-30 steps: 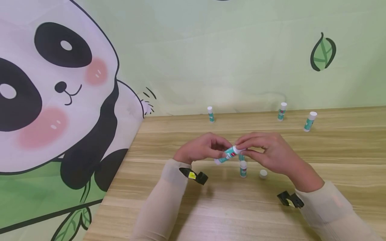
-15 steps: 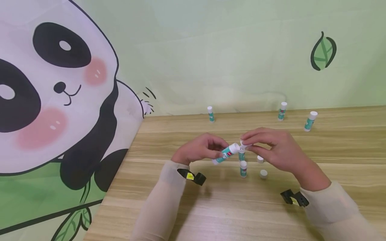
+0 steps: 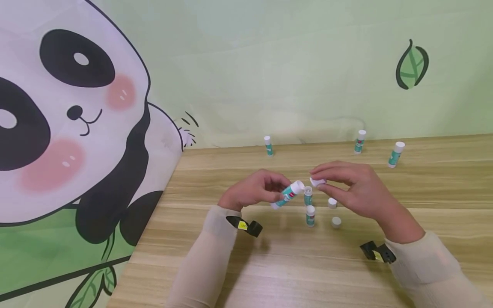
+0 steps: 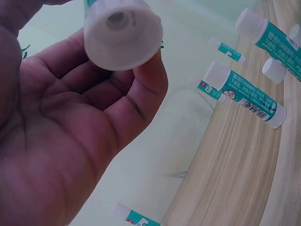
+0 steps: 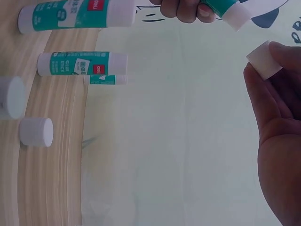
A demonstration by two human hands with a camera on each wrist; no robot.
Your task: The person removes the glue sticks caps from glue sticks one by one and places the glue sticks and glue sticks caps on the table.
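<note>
A teal-and-white glue stick (image 3: 288, 194) is gripped by my left hand (image 3: 254, 189), tilted with its white upper end toward the right. The left wrist view shows a hollow white end of this glue stick (image 4: 124, 40) over the curled fingers. To its right, my right hand (image 3: 356, 188) pinches a small white cap (image 3: 317, 182) between thumb and fingers, apart from the stick. Below and between the hands, two glue sticks stand upright on the table: a rear one (image 3: 308, 197) with an uncovered top and a front one (image 3: 310, 217).
Two loose white caps, one rear (image 3: 332, 203) and one front (image 3: 336, 222), lie on the wooden table (image 3: 285, 265) beside these sticks. Three glue sticks stand farther back, at left (image 3: 268, 146), right of centre (image 3: 360, 142) and far right (image 3: 396, 155). Behind hangs a panda-printed cloth (image 3: 269, 77).
My right hand has pulled the white cap off the held glue stick and moved right and slightly up with it. The left hand has shifted a little left.
</note>
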